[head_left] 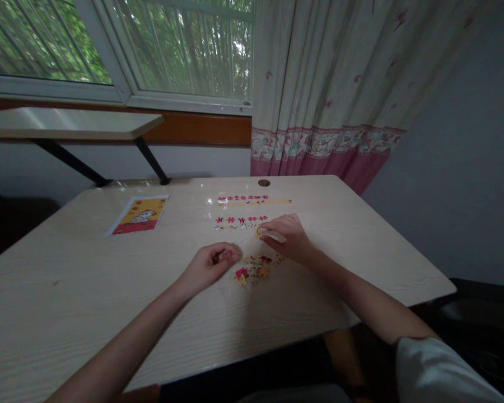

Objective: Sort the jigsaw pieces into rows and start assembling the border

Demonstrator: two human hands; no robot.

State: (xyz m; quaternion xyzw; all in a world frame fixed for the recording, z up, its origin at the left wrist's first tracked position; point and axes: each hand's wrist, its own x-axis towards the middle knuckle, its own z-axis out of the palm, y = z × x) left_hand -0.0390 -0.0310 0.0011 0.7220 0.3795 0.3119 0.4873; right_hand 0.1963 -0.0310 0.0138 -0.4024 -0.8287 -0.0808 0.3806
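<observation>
My right hand point(289, 236) reaches over the end of the lowest row, thumb and fingertips closed on a small yellow jigsaw puzzle piece point(259, 230) at the tabletop. My left hand point(215, 261) rests on the table with fingers curled in; whatever may be inside them is hidden. Between and just below the hands lies a loose pile of puzzle pieces point(252, 272), yellow, red and white. Beyond them, pieces lie in several rows: a red row point(242, 197), a yellow row point(256, 202), a shorter red row point(241, 219) and a white-and-yellow row point(235, 227).
A printed picture sheet point(139, 215), yellow and red with a white animal, lies at the left of the wooden table point(88, 291). Behind it stands a raised shelf point(75, 124) on black legs. A cable hole point(264, 183) sits near the back edge, before a curtain point(319, 112).
</observation>
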